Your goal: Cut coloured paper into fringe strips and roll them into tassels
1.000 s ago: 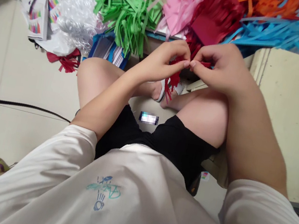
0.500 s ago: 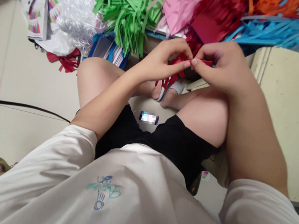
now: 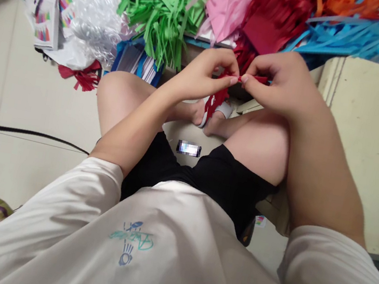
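A red fringed paper tassel (image 3: 217,99) is pinched between both my hands, its cut strips hanging down over my feet. My left hand (image 3: 212,73) grips it at thumb and fingertips. Close beside it, my right hand (image 3: 279,82) pinches the same red paper, with part of it showing under the curled fingers. The thumbs nearly meet, a short twisted red bit between them. Just beyond the hands lie red fringed sheets (image 3: 272,22) and pink paper (image 3: 231,7).
Green fringed strips (image 3: 157,9), orange strips (image 3: 345,8) and blue strips (image 3: 354,36) are heaped at the far side. Clear shiny strips (image 3: 96,18) and printed cards (image 3: 47,29) lie on the left. A cream tabletop (image 3: 362,158) stands at the right. A phone-like object (image 3: 188,149) lies between my thighs.
My fingertips have moved slightly apart, showing more of the red twist between them. The red strips below the left hand hang lower and closer together.
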`<state>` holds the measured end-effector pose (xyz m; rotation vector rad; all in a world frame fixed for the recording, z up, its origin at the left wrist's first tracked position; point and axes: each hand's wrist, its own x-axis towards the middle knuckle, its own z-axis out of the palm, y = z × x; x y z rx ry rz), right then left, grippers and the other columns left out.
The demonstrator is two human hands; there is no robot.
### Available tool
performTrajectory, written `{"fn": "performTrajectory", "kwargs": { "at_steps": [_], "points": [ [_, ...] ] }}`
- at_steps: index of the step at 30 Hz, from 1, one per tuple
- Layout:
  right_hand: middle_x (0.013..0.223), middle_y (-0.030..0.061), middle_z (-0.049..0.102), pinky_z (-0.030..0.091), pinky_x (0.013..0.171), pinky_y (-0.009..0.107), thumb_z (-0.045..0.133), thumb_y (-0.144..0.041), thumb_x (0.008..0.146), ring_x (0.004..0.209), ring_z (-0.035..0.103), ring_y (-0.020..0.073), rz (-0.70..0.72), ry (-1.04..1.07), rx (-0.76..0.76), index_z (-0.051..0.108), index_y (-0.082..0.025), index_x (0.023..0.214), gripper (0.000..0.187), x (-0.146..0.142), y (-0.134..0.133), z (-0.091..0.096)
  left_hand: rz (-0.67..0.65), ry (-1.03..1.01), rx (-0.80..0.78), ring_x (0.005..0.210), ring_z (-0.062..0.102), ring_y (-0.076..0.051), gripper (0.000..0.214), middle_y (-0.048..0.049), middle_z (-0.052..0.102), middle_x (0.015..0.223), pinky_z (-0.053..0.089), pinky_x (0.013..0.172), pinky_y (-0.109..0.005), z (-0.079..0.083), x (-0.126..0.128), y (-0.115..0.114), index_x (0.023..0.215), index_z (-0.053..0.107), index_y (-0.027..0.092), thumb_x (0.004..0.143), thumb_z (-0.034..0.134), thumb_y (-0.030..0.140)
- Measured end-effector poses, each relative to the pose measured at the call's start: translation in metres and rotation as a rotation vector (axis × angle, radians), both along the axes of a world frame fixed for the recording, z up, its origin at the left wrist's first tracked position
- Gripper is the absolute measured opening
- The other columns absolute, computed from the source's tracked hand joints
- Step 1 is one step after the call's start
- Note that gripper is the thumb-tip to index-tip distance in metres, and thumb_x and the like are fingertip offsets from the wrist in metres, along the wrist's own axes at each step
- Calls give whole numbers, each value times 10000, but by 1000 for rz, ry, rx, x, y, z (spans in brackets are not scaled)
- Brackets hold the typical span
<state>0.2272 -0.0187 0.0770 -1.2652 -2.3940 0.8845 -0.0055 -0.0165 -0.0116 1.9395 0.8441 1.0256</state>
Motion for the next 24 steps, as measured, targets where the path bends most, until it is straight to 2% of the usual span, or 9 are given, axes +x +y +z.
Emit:
{"fn": "performTrajectory", "kwargs": {
  "at_steps": [7, 11, 18, 20, 24],
  "points": [
    [662, 18, 581, 350, 692, 371, 704, -391, 847, 673, 473, 176, -6, -31, 23, 645, -250, 769, 172, -1, 0, 0, -3, -7, 2, 993, 735, -300, 234, -77, 819, 1055, 600, 838, -488, -3, -1, 2, 903, 784, 354, 970, 736, 574],
    [674, 21, 586, 352, 703, 375, 708, -386, 851, 671, 476, 180, -11, -23, 30, 638, -249, 763, 177, -1, 0, -1, 2, -7, 10, 985, 731, -318, 267, -81, 804, 1044, 572, 837, -521, -9, 0, 7, 895, 781, 361, 946, 758, 621],
    [667, 9, 576, 350, 705, 369, 690, -330, 869, 659, 471, 160, 0, -14, 51, 639, -232, 755, 160, -2, -1, -1, -8, -10, -12, 981, 662, -237, 468, -47, 802, 1050, 562, 885, -507, -10, 2, 8, 901, 754, 358, 964, 706, 820],
    [662, 3, 570, 354, 705, 367, 687, -300, 879, 663, 469, 157, -2, -21, 55, 635, -229, 755, 152, -2, -1, -2, -11, -17, -10, 980, 661, -247, 432, -46, 806, 1050, 571, 892, -518, -10, 2, 8, 893, 747, 364, 962, 718, 789],
    [665, -3, 570, 359, 697, 371, 722, -267, 892, 669, 475, 160, -29, -36, 51, 631, -234, 751, 171, -1, 1, -4, 14, -46, 26, 978, 697, -308, 251, -71, 796, 1033, 583, 879, -563, -15, 3, 9, 875, 745, 379, 962, 739, 614]
  ]
}}
